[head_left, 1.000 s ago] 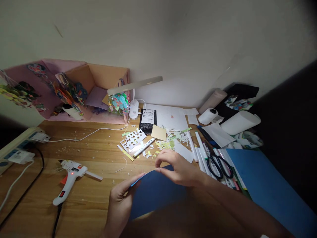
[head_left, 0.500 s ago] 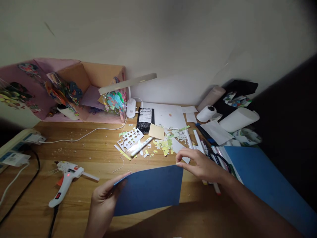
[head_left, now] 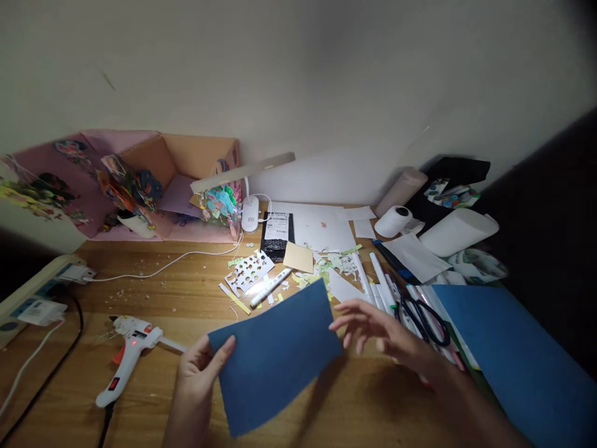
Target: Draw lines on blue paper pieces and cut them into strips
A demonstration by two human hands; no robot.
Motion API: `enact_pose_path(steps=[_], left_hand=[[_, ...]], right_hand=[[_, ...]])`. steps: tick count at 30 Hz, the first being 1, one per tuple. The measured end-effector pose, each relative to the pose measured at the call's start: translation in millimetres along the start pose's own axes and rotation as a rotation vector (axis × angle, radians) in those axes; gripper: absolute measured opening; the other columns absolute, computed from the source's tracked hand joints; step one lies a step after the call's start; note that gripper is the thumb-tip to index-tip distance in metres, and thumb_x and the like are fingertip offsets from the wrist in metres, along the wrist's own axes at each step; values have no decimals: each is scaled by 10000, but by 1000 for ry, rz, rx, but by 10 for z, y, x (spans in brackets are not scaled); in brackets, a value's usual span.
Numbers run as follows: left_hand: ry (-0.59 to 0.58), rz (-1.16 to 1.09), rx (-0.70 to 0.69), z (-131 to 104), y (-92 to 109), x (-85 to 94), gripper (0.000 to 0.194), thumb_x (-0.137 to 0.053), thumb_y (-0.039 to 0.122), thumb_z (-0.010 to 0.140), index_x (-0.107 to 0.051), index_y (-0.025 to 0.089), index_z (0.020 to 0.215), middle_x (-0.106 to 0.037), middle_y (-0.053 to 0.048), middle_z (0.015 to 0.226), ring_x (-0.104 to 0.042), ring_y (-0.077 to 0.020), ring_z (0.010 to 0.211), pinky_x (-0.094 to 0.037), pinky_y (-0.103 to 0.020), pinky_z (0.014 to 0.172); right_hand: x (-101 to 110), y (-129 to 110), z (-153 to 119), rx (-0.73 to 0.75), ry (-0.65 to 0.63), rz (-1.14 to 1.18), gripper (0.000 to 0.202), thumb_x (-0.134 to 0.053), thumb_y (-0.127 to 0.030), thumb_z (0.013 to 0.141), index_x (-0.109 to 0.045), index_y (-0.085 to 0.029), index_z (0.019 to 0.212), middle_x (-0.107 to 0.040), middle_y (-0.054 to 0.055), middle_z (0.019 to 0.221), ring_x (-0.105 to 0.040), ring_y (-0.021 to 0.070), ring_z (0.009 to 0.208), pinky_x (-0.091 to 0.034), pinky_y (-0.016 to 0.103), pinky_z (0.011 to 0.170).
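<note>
A rectangular blue sheet (head_left: 280, 354), paper or thin card, is pinched at its left edge by my left hand (head_left: 201, 367), thumb on the front face. It tilts up toward the right, held above the wooden desk. Just off the sheet's right edge hovers my right hand (head_left: 373, 326), fingers spread and holding nothing. Behind that hand lie several white markers (head_left: 381, 280) and black-handled scissors (head_left: 431, 320). A larger blue sheet (head_left: 517, 348) rests at the right side of the desk.
On the left lies a white glue gun (head_left: 128, 354) with a lit red light, near a power strip (head_left: 35, 298). Paper scraps (head_left: 321, 267) and a punched white card (head_left: 249, 270) sit under the desk lamp (head_left: 245, 171). A decorated pink box (head_left: 200, 155) stands behind.
My right hand has let go of the blue sheet's upper right corner and opened. The sheet has turned, its right side higher and its face more toward me.
</note>
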State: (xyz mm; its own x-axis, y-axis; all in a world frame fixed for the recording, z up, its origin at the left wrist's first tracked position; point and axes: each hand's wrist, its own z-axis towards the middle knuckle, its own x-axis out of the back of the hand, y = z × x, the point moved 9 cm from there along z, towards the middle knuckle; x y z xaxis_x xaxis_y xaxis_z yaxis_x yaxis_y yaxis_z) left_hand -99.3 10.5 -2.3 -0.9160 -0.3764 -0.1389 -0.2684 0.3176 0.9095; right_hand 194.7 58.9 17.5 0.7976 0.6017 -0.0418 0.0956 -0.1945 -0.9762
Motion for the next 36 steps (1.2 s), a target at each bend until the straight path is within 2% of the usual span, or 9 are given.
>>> enact_pose_path(steps=[2, 6, 9, 11, 13, 18, 22, 28, 36], left_hand=[[-82, -68, 75, -12, -82, -200, 348, -851, 384, 510, -710, 161, 738, -714, -32, 714, -658, -204, 650, -529, -243, 588], [-92, -184, 158, 12, -180, -305, 353, -826, 378, 553, -705, 157, 799, -705, -38, 712, -664, -211, 660, -523, -262, 600], [-94, -119, 180, 70, -228, -274, 365, -799, 428, 580, -699, 157, 804, -693, -32, 664, -651, -204, 604, -511, -261, 568], [-67, 50, 142, 124, -221, -220, 385, -789, 479, 563, -699, 150, 743, -687, -35, 634, -643, -210, 589, -502, -258, 554], [-31, 262, 49, 174, -164, -180, 392, -781, 508, 545, -703, 150, 685, -702, -52, 663, -656, -231, 654, -506, -261, 605], [41, 496, -151, 199, -62, -173, 390, -687, 552, 639, -724, 171, 713, -730, -72, 779, -665, -269, 775, -499, -295, 724], [81, 531, -197, 189, -52, -150, 349, -685, 526, 655, -727, 186, 716, -730, -63, 784, -660, -273, 787, -493, -302, 731], [-118, 535, -168, 181, -130, -339, 302, -680, 474, 678, -723, 175, 658, -716, -62, 705, -654, -248, 718, -481, -282, 685], [-290, 424, -35, 113, -253, -545, 349, -722, 476, 645, -684, 133, 588, -672, -55, 566, -597, -160, 523, -426, -216, 510]], right_hand=[[-95, 135, 56, -30, 42, 40, 683, -632, -640, 699, -458, -212, 1201, -651, 74, 899, -567, 147, 623, -447, 274, 578], [323, 269, -5, 39, 635, -129, 536, -713, -529, 687, -502, -212, 1064, -541, 0, 749, -530, 155, 705, -442, 274, 689], [178, 492, 117, -66, 459, 18, 648, -714, -589, 636, -509, -198, 1110, -601, 67, 931, -585, 214, 837, -471, 330, 762], [-50, 668, 166, -213, 271, 128, 590, -661, -599, 689, -556, -168, 1078, -632, 89, 960, -608, 237, 875, -477, 365, 803], [-181, 766, 157, -292, 215, 108, 538, -648, -590, 709, -606, -139, 998, -651, 87, 921, -612, 247, 875, -479, 364, 797], [-236, 801, 106, -297, 245, -92, 498, -606, -610, 730, -653, -129, 850, -657, 64, 831, -600, 240, 810, -484, 329, 711], [-262, 612, 92, -197, 202, -140, 422, -586, -562, 775, -672, -154, 840, -662, 48, 824, -597, 234, 804, -487, 325, 720], [-155, 339, 73, -103, 224, -70, 417, -541, -523, 827, -689, -148, 936, -648, 50, 780, -586, 215, 755, -468, 310, 688], [163, 385, -133, -167, 410, 223, 361, -696, -478, 707, -735, -174, 899, -665, 38, 725, -593, 183, 670, -458, 280, 623]])
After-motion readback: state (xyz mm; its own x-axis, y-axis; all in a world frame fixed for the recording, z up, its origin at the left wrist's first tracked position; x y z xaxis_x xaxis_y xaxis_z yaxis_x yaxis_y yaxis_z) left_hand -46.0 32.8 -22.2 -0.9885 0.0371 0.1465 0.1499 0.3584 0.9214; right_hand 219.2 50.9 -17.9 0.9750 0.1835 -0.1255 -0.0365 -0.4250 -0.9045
